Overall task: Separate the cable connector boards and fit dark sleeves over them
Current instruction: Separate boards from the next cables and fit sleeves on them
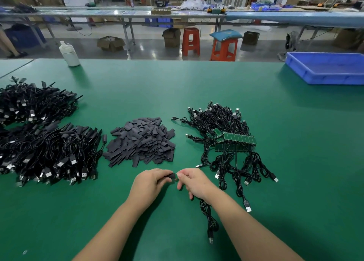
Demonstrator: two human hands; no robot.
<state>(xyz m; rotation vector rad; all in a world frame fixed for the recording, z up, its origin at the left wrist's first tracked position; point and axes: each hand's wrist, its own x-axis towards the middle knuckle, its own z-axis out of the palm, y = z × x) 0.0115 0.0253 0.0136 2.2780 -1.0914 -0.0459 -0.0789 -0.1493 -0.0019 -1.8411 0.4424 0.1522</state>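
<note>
My left hand (152, 183) grips a dark sleeve (171, 176) near the table's front middle. My right hand (194, 182) pinches the end of a black cable (209, 219) right at the sleeve's mouth; the cable trails down under my right forearm. The board at the cable's end is hidden by my fingers. A pile of loose dark sleeves (141, 141) lies just beyond my hands. To the right, a strip of joined green connector boards (239, 138) sits on a tangle of black cables (220, 121).
Two heaps of sleeved black cables (45, 150) fill the left of the green table (295, 162). A white bottle (69, 54) stands at the far left edge, a blue tray (325, 68) at the far right. Stools and benches lie beyond the table.
</note>
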